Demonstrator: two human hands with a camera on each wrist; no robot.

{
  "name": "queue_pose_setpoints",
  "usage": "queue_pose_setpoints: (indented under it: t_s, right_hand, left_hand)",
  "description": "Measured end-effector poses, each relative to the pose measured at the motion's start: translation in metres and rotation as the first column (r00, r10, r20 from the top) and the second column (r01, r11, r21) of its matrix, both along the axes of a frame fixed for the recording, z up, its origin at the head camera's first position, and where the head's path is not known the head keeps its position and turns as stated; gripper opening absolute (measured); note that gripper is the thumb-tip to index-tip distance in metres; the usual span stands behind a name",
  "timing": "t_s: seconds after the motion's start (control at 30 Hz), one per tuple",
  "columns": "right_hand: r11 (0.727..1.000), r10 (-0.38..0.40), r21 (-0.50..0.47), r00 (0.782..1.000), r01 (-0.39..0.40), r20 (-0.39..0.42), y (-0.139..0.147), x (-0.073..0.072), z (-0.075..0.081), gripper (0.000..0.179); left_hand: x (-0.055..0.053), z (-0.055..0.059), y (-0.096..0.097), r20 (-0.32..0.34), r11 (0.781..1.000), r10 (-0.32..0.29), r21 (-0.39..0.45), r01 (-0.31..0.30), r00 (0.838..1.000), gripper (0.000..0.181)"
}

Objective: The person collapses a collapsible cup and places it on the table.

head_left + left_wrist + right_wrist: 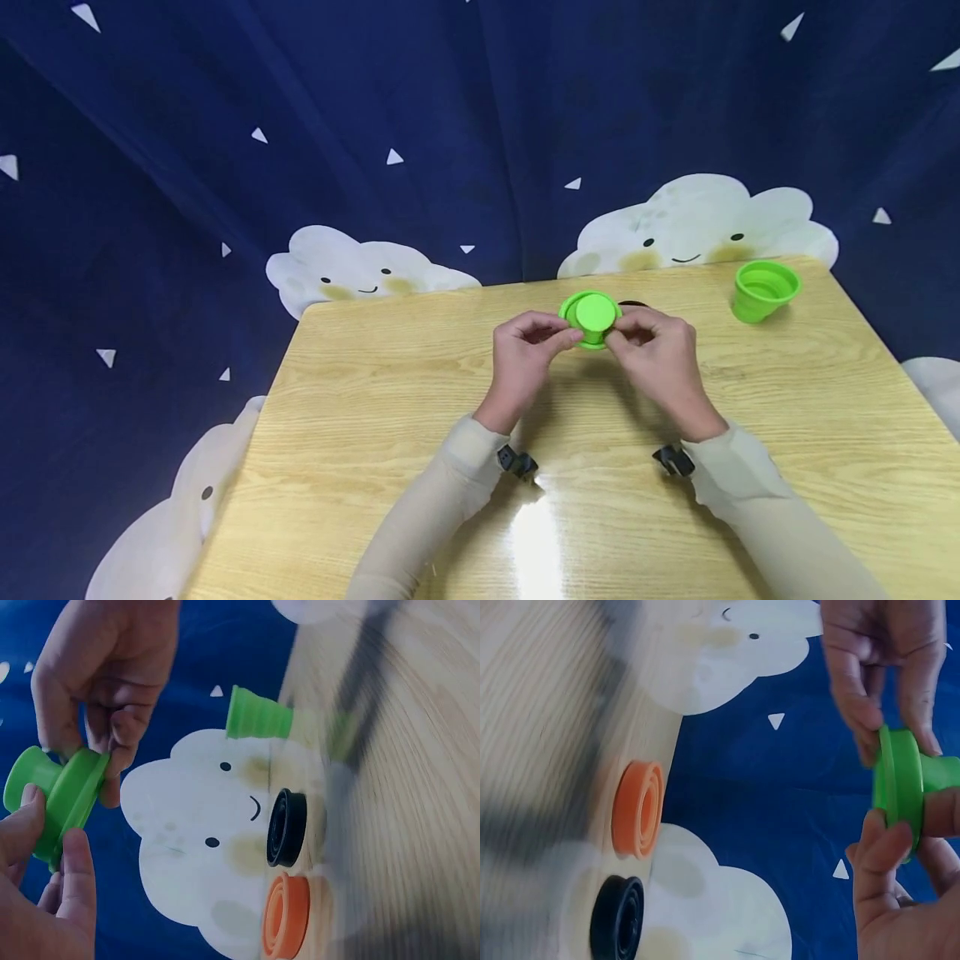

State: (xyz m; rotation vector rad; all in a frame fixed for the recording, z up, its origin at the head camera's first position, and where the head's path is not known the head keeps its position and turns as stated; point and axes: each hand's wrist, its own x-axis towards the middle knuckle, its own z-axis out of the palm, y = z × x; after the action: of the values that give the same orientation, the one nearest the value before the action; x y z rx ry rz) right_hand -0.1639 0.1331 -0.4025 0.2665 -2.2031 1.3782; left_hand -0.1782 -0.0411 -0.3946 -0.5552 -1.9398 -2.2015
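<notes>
Both hands hold a bright green collapsible cup between them, raised above the table, its small round base facing the head camera. It is partly folded: a narrow section stands out of the wide rim ring. My left hand pinches the rim on the left, thumb toward the base and fingers behind. From the other side my right hand pinches the rim between thumb and curled fingers. In the left wrist view, a flattened black cup and a flattened orange cup lie beyond the hands.
A second green cup, fully extended, stands at the back right of the wooden table. Behind the table's far edge hangs a dark blue curtain with clouds and white triangles. A bright reflection shows near the front.
</notes>
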Motion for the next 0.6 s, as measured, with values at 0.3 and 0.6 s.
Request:
queue_pose_setpoints:
  t_s: [0.3, 0.6]
  right_hand:
    - [0.940, 0.200, -0.305, 0.971, -0.153, 0.130, -0.005, 0.012, 0.020, 0.014]
    - [0.568, 0.542, -0.791, 0.826, -0.225, 0.154, 0.011, -0.003, 0.010, 0.052]
  left_hand:
    - [-0.009, -0.009, -0.002, 0.121, 0.991, -0.069, 0.122, 0.054, 0.990, 0.027]
    - [-0.017, -0.018, -0.007, 0.227, 0.962, -0.181, 0.245, 0.124, 0.957, 0.027]
